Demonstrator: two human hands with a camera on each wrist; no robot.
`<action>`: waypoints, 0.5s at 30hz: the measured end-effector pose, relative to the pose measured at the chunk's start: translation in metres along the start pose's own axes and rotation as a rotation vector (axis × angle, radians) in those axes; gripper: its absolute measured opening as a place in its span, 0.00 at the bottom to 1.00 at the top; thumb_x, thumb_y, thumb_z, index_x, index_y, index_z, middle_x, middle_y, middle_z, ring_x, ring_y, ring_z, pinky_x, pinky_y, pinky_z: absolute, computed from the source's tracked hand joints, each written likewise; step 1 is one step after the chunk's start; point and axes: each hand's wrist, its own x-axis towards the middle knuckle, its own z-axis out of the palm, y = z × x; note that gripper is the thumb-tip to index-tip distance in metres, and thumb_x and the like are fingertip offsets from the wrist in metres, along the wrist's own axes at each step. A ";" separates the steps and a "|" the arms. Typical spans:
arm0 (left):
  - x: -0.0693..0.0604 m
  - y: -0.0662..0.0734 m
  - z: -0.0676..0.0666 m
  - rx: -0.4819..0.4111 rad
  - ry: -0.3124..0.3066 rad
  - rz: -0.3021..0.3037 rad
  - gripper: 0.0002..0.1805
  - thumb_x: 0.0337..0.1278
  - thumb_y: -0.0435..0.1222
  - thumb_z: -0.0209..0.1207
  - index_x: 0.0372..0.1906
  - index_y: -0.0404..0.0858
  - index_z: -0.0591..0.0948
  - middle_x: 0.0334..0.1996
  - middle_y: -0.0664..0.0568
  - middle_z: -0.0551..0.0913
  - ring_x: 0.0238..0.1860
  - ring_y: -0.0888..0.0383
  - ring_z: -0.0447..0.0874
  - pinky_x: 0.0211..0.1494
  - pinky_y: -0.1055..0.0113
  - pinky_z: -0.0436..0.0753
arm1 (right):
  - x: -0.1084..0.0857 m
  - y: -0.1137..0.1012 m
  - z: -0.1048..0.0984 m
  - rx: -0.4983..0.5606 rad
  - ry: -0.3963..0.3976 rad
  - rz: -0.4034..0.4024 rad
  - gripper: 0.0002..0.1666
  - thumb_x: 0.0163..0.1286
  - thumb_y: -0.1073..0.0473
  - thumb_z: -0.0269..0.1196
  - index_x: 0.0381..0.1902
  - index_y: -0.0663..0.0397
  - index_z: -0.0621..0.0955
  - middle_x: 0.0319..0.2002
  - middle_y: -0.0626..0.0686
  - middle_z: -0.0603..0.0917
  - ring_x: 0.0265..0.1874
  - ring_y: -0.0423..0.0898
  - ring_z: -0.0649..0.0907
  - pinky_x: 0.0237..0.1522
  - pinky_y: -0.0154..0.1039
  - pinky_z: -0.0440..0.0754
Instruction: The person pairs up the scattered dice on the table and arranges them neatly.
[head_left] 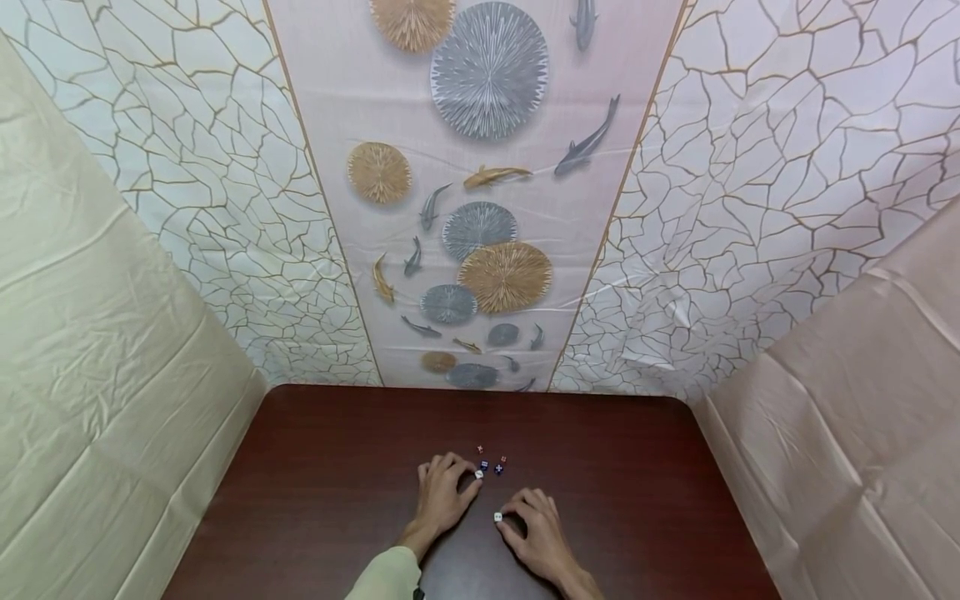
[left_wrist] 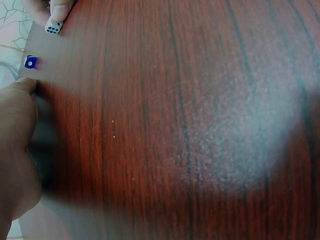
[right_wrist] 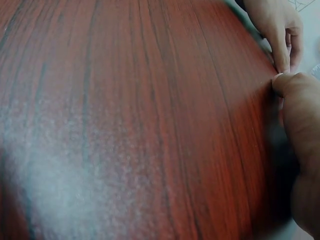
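My left hand [head_left: 442, 493] pinches a white die [head_left: 478, 474] between thumb and forefinger, close to the tabletop. Lower and to the right, my right hand [head_left: 542, 535] pinches another white die [head_left: 498, 517]; its black pips show in the left wrist view, where that die [left_wrist: 53, 26] is under the thumb. Two blue dice [head_left: 498, 469] lie just right of the left fingertips. Behind them are two small red dice [head_left: 480, 449]. In the right wrist view, my right hand [right_wrist: 306, 135] hides its own die, and my left hand [right_wrist: 280, 30] appears beyond it.
The dice lie on a dark red-brown wood-grain table [head_left: 322, 467] with rounded far corners. A patterned cloth [head_left: 465, 183] with fish and round shapes hangs behind its far edge. Plain beige cloths [head_left: 847, 433] hang along both sides.
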 end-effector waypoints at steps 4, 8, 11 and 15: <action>-0.001 -0.002 0.001 -0.016 0.021 0.016 0.10 0.64 0.44 0.81 0.46 0.50 0.93 0.45 0.55 0.89 0.47 0.52 0.82 0.58 0.46 0.71 | 0.000 -0.001 0.000 0.004 -0.004 0.005 0.16 0.55 0.60 0.88 0.39 0.44 0.92 0.39 0.45 0.87 0.44 0.41 0.81 0.48 0.40 0.72; -0.003 -0.002 0.002 -0.030 0.036 0.031 0.10 0.63 0.43 0.81 0.46 0.49 0.93 0.45 0.55 0.88 0.46 0.52 0.81 0.58 0.45 0.71 | 0.001 -0.001 -0.001 0.003 -0.005 0.012 0.16 0.56 0.60 0.88 0.39 0.44 0.92 0.39 0.44 0.87 0.44 0.40 0.81 0.48 0.40 0.72; -0.003 -0.002 0.003 -0.034 0.039 0.030 0.10 0.64 0.42 0.81 0.46 0.49 0.93 0.45 0.55 0.88 0.46 0.52 0.81 0.58 0.44 0.71 | 0.000 -0.001 0.000 -0.002 -0.008 0.016 0.16 0.56 0.60 0.88 0.39 0.43 0.92 0.39 0.44 0.87 0.44 0.40 0.81 0.48 0.40 0.72; -0.003 -0.001 0.002 -0.041 0.036 0.013 0.09 0.63 0.42 0.81 0.45 0.49 0.94 0.45 0.55 0.89 0.46 0.53 0.81 0.58 0.45 0.71 | -0.001 -0.001 0.001 -0.006 -0.008 0.019 0.16 0.56 0.60 0.87 0.39 0.43 0.92 0.40 0.43 0.86 0.44 0.40 0.80 0.48 0.40 0.71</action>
